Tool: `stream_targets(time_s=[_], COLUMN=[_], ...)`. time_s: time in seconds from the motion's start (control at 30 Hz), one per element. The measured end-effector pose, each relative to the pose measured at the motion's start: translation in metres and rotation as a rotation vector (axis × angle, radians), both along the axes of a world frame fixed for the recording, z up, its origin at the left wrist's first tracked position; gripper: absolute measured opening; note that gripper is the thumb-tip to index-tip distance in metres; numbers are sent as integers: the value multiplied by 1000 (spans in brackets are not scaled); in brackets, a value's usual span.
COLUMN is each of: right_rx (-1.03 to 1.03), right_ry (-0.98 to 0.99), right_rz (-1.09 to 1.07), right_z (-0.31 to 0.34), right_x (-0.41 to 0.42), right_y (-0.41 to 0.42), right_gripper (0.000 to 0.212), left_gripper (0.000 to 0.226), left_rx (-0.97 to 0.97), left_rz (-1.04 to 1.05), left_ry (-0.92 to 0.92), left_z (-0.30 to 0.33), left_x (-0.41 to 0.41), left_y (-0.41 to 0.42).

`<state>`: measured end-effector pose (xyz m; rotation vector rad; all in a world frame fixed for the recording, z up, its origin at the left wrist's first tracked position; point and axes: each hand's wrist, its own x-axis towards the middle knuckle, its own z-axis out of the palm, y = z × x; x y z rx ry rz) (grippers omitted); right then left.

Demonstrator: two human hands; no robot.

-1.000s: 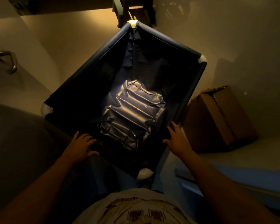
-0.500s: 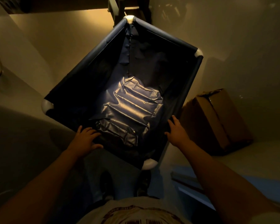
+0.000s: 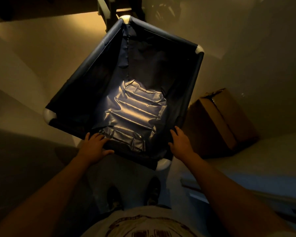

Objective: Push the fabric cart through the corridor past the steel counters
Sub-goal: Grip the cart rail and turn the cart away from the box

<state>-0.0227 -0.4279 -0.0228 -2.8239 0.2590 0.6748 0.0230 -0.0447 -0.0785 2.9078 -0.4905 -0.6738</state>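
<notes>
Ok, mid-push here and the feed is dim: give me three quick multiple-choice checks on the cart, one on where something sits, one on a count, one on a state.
1. Where is the cardboard box?
A. inside the cart
B. on the floor to the right of the cart
C. on the floor to the left of the cart

2. How many white corner caps of the fabric cart show?
A. two
B. three
C. four

3. How do the hands meet the cart?
A. both rest on its near rim
B. only the left touches it
C. both are off it

Answers:
1 B: the box stands on the floor beside the cart's right rail.
2 C: one pale cap shows at each of the four corners.
3 A: the left hand lies on the near rail and the right hand on the right rail by the near corner.
</notes>
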Motion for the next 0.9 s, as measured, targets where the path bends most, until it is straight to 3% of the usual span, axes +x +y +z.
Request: stream_targets(time_s=[0.23,0.4,0.57,0.9], right_rx=[195,278,359,401], right_ry=[-54,23,93,247], right_rz=[-16,-41,-1,88], right_z=[-2,-10,-17,-32], right_x=[-37,-54,-55,-33], right_y=[60,94,96,88], right_gripper=[72,69,53,53], left_gripper=[63,62,58,53], left_rx=[-51,-7,65,140], left_rz=[-76,-86,-80,-35], left_ry=[-35,-31,11,96], left_z=[11,17,19,15], left_x=[15,34,49,56], left_y=[16,37,44,34])
